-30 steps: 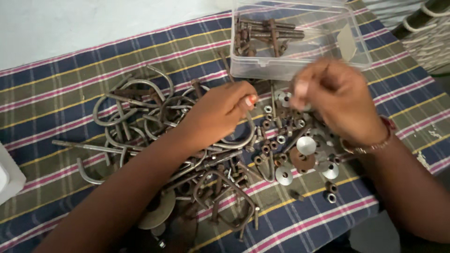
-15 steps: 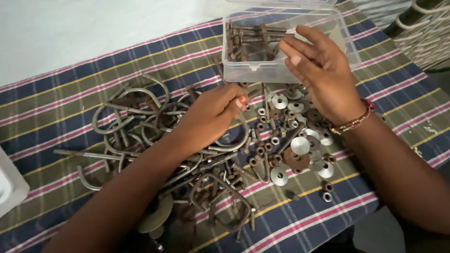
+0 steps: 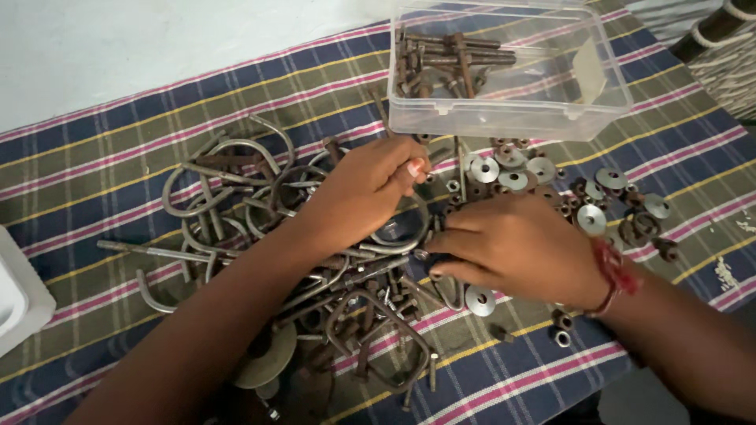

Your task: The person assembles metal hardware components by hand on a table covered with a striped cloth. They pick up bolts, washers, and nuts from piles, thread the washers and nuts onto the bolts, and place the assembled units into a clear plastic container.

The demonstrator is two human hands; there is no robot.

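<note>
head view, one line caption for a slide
Both hands, left hand and right hand, reach into rusty U-bolts beside a clear box.

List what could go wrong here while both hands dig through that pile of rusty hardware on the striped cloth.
1. The left hand and right hand are bare among rusty U-bolts and threaded rods; a scratch or cut seems possible.
2. Loose nuts lie near the cloth's front edge; a nudge might roll them off.
3. The tangled bolts could snag together, so lifting one may drag others and scatter the washers.
</note>
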